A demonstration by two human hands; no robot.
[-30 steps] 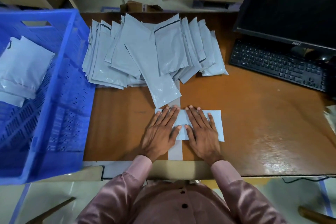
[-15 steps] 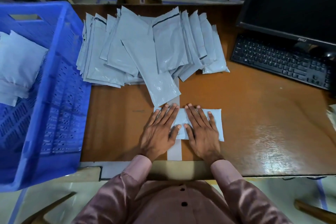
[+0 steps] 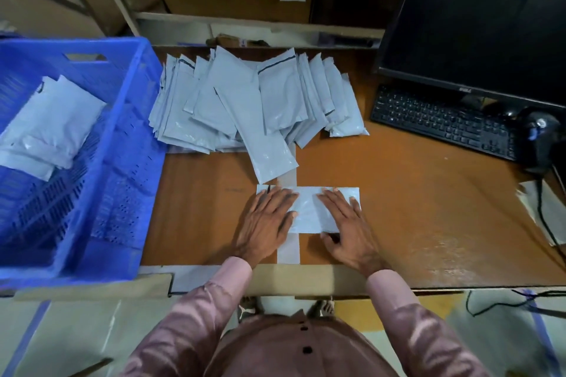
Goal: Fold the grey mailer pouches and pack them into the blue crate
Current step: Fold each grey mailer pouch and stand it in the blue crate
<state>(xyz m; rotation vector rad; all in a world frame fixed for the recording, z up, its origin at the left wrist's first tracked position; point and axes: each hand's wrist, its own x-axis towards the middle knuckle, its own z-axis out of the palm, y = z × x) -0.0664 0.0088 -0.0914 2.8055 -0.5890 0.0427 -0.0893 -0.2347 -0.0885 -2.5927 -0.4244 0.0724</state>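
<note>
Both hands, left hand [image 3: 267,220] and right hand [image 3: 347,223], press flat-fingered on the folded grey pouch [image 3: 309,208].

Person seen from above. Both arms wear long sleeves of dusty pink, slightly glossy fabric with soft folds: the left sleeve [image 3: 196,312] ends in a plain cuff at the wrist, as does the right sleeve [image 3: 407,315]. The left hand [image 3: 266,223] and right hand [image 3: 346,223] are bare. At 6 o'clock, the garment front [image 3: 303,346] shows two dark round buttons in a line.
</note>
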